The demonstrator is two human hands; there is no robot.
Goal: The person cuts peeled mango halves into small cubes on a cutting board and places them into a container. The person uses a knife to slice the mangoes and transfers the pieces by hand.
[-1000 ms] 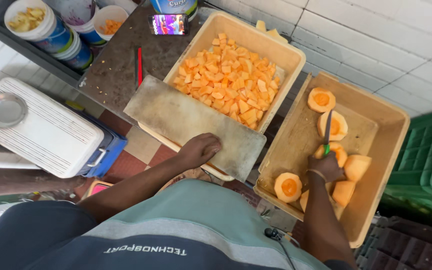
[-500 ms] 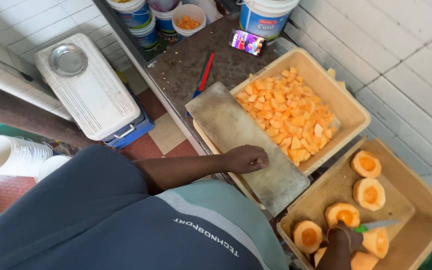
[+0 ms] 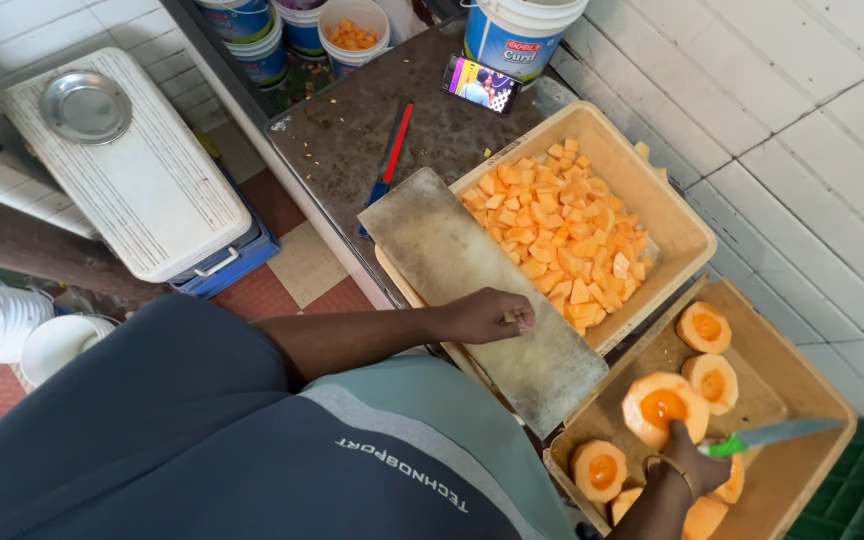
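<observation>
Right hand [image 3: 694, 462] grips a green-handled knife [image 3: 772, 436] over the near crate [image 3: 797, 480] of halved melons [image 3: 664, 406]; left hand [image 3: 487, 315], loosely curled and holding nothing, rests on the cutting board [image 3: 472, 280] beside the far crate [image 3: 652, 190] of orange cubes [image 3: 562, 235].

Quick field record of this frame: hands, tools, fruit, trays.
left hand: loosely closed, resting on the grey cutting board
right hand: grip on a green-handled knife, touching a peeled melon half
near tray: several melon halves
far tray: orange melon cubes
counter: red-handled tool, phone
</observation>
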